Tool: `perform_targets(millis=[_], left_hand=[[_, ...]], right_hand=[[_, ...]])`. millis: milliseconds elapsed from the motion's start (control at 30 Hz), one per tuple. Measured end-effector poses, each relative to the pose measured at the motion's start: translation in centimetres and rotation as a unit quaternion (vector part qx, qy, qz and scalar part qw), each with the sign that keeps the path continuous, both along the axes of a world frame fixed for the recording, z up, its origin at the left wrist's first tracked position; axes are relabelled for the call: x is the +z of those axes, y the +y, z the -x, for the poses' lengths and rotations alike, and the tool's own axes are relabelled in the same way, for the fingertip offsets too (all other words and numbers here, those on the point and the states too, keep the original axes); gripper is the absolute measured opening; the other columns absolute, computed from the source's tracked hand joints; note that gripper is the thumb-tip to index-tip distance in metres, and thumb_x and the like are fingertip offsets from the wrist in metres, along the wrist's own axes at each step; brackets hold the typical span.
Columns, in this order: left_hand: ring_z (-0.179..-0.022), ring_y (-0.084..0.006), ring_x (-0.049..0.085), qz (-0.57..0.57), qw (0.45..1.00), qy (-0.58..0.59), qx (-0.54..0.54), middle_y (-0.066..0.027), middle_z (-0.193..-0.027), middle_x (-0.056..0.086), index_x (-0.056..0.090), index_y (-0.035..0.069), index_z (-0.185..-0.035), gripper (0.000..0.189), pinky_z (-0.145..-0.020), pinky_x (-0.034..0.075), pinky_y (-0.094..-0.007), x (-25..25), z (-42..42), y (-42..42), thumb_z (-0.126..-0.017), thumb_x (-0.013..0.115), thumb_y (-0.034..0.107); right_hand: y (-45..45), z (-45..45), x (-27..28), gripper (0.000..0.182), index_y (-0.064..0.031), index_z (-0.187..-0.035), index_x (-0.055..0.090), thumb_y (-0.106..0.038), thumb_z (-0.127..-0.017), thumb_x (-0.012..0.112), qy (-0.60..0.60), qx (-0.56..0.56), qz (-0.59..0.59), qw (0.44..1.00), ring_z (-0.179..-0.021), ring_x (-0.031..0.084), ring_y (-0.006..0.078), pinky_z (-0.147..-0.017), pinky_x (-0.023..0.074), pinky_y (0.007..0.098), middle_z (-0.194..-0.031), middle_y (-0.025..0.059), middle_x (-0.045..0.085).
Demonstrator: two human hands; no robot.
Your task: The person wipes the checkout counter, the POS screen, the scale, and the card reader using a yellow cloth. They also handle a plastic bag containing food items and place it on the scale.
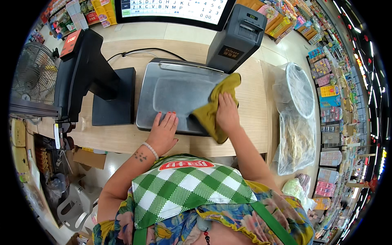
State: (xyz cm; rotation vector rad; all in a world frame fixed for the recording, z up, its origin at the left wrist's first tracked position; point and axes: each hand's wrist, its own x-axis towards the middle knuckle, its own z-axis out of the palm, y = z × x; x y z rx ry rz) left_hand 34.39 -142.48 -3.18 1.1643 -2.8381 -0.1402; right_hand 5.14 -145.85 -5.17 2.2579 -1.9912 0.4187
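Observation:
A weighing scale with a flat metal platter [180, 92] lies on the wooden counter before me. My right hand [227, 114] presses a mustard-yellow cloth [208, 118] against the platter's right edge, and parts of the cloth hang over that edge. The fingertips of my left hand [165, 130] rest flat on the platter's near edge, with nothing held. Behind the platter at the right rises the scale's dark printer housing [235, 39], and a touch screen [174, 10] stands at the back.
Left of the platter stands a black stand [113, 98] with a small red display [71, 41]. A wire-guard fan [35, 73] is at the far left. On the right are a plastic-covered round container [299, 88] and a clear plastic bag [295, 144]. A grey plastic chair [76, 205] is lower left.

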Motion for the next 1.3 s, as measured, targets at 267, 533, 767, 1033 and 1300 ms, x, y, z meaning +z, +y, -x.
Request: perform_targets(millis=[267,533,767,1033,1300], left_hand=[[-0.135,-0.0304,0.033,0.002,1.000,0.000,-0.007,-0.0187,-0.142,0.038,0.042,-0.003,-0.133,0.076,-0.112,0.019,-0.0516,0.3,0.2,0.0,-0.075,0.069,0.039],[-0.134,-0.0305,0.034,0.008,1.000,0.008,0.002,-0.0186,-0.142,0.039,0.042,-0.004,-0.132,0.077,-0.113,0.018,-0.0516,-0.5,0.0,0.1,-0.075,0.070,0.040],[-0.135,-0.0301,0.033,0.008,1.000,0.009,-0.012,-0.0194,-0.142,0.039,0.041,-0.004,-0.134,0.078,-0.113,0.017,-0.0512,-0.1,0.1,-0.1,-0.076,0.070,0.040],[-0.135,-0.0296,0.033,0.010,1.000,-0.003,-0.008,-0.0196,-0.142,0.039,0.041,-0.004,-0.134,0.078,-0.113,0.018,-0.0510,-0.2,0.0,0.0,-0.076,0.070,0.039],[-0.135,-0.0305,0.033,0.004,1.000,-0.001,-0.011,-0.0203,-0.143,0.038,0.039,-0.004,-0.135,0.078,-0.113,0.018,-0.0512,-0.2,0.1,0.0,-0.077,0.069,0.038]], right_hand=[[-5.4,1.2,0.1,0.040,0.0028,-0.128,0.049,-0.015,-0.092,0.048,0.006,-0.019,-0.025,1.000,-0.129,0.042,0.0358,-0.105,0.0358,0.0424,-0.135,0.0216,0.047],[2.2,-0.2,0.0,0.032,0.0030,-0.119,0.055,-0.006,-0.089,0.047,-0.016,0.007,0.018,1.000,-0.121,0.048,0.0358,-0.101,0.0400,0.0411,-0.127,0.0211,0.053],[13.7,4.9,2.7,0.018,-0.0009,-0.097,0.063,-0.017,-0.092,0.057,-0.350,-0.254,-0.053,0.900,-0.075,0.061,0.0250,-0.072,0.0482,0.0353,-0.081,0.0133,0.064],[13.3,1.9,11.8,0.013,-0.0041,-0.102,0.060,-0.012,-0.097,0.051,-0.560,-0.179,0.122,0.800,-0.080,0.053,0.0049,-0.071,0.0456,0.0211,-0.090,-0.0016,0.058],[8.2,-3.5,2.9,0.034,-0.0173,-0.114,0.066,-0.022,-0.081,0.068,-0.038,0.045,0.010,0.998,-0.119,0.046,0.0330,-0.094,0.0396,0.0481,-0.125,0.0125,0.053]])
